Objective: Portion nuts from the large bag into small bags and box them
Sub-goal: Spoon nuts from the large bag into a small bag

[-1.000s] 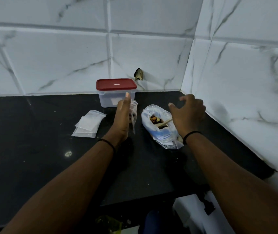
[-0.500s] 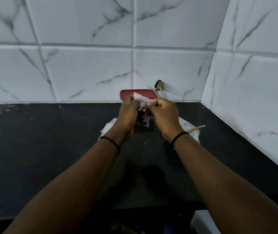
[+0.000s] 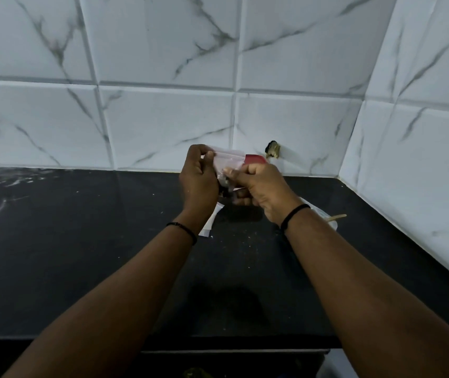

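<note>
A small clear zip bag (image 3: 228, 159) with dark nuts in its bottom is held up above the black counter (image 3: 81, 255). My left hand (image 3: 198, 178) pinches its top left edge, and my right hand (image 3: 261, 186) pinches the strip further right. Behind the hands only a corner of the box's red lid (image 3: 256, 159) shows. The large bag (image 3: 324, 222) lies mostly hidden behind my right wrist, with a wooden stick (image 3: 336, 217) poking out of it. Spare small bags (image 3: 209, 222) peek out under my left wrist.
White marble tiles (image 3: 163, 118) close off the back and the right side, forming a corner. A small brass fitting (image 3: 273, 151) sticks out of the back wall. Crumbs speckle the counter near the hands, and its front edge (image 3: 231, 347) runs below my forearms.
My right hand left the large bag and joined the left on the small bag, which rose in front of the box. The view tilted up toward the wall.
</note>
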